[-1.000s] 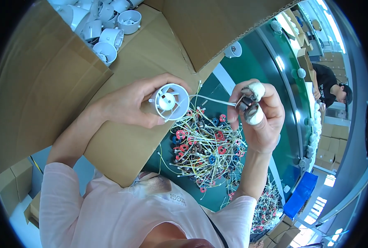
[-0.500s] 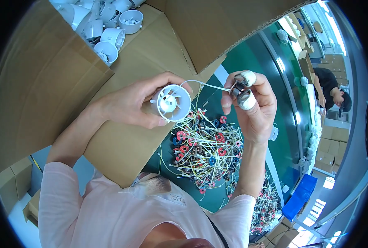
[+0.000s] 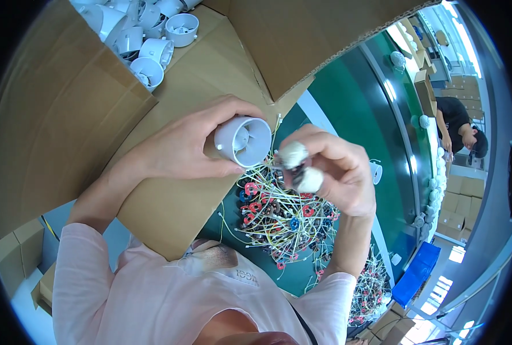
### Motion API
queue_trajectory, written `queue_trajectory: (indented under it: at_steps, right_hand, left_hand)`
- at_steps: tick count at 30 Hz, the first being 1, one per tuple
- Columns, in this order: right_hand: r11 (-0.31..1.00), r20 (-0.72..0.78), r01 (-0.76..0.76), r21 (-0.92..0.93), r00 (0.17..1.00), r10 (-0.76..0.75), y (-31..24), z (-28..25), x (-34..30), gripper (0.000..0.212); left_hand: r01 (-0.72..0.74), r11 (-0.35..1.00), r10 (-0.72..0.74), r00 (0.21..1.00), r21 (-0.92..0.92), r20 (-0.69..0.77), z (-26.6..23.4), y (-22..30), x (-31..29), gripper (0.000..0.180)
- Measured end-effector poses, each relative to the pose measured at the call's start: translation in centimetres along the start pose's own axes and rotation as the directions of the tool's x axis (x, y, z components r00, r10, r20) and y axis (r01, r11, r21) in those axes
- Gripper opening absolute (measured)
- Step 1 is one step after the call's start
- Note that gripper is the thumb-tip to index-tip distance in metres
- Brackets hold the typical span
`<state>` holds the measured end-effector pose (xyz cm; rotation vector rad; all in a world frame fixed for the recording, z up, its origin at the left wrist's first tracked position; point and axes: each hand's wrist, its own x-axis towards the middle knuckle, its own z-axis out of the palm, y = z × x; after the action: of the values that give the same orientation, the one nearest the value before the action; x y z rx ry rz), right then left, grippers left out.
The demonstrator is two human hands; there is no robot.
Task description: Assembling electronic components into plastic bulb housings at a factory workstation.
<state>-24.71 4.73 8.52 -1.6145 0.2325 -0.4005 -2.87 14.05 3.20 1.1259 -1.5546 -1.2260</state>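
At the upper left, white housings (image 3: 157,52) sit in a cardboard box (image 3: 66,121). The left hand (image 3: 201,141) grips a white cylindrical housing (image 3: 227,141), thumb beneath and fingers along the upper side, its open end facing right, above the right edge of a cardboard flap (image 3: 169,204). Beyond that edge, a heap of wired coils (image 3: 293,215) lies on the green work surface (image 3: 377,121). Right of the housing and apart from it, the right hand (image 3: 333,172) pinches a small dark part (image 3: 295,169), blurred, between white-covered thumb and fingertip.
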Motion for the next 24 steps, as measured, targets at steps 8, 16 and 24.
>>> queue_trajectory:
  at_steps: [8,16,24]
  right_hand:
    - [0.907,-0.297,-0.225,-0.355,0.947,0.119,-0.5,3.9,-0.2,0.026]
    - [0.616,-0.262,-0.042,-0.787,0.926,-0.271,1.5,5.6,0.0,0.032]
    - [0.482,-0.223,0.002,-0.876,0.884,-0.410,2.2,6.1,0.3,0.032]
  left_hand:
    - [-0.253,0.885,0.318,0.941,0.390,-0.112,0.6,0.7,-0.3,0.057]
    - [-0.194,0.906,0.289,0.933,0.377,-0.214,1.6,1.3,-0.6,0.060]
    - [-0.194,0.883,0.323,0.913,0.428,-0.251,2.9,1.4,-1.0,0.061]
